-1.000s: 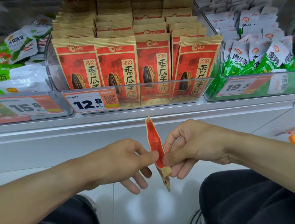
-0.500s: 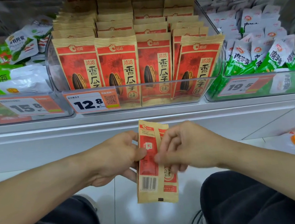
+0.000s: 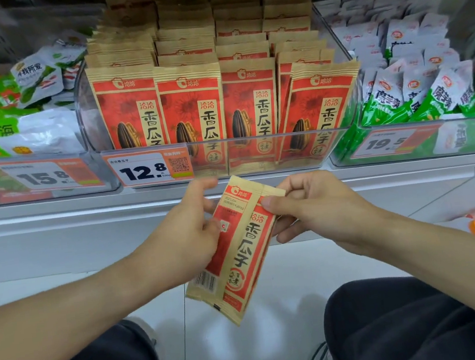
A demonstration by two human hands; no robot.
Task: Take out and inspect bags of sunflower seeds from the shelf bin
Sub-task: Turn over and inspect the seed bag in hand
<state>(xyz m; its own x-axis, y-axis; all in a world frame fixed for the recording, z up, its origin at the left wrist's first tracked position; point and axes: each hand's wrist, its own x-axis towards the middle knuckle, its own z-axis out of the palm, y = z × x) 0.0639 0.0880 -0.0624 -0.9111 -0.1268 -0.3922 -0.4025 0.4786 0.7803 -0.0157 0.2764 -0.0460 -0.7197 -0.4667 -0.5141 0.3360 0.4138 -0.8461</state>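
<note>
Both hands on one seed bag (image 3: 238,247), held below shelf edge, tilted, back panel and barcode partly showing. Left hand (image 3: 183,233) pinches left edge, thumb and fingers closed on paper. Right hand (image 3: 316,206) grips upper right corner, thumb on front. Bag looks light, flat, paper-stiff yet creasable; contents likely shift. Best hold: side edges or sealed top strip. Above, clear shelf bin (image 3: 257,155) holds upright rows of matching bags (image 3: 192,108); price tag (image 3: 147,168) on front.

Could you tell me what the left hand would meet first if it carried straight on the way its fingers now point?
Probably the clear bin's front wall near the 12.8 price tag; the left hand points up toward it, though depth is unclear.
</note>
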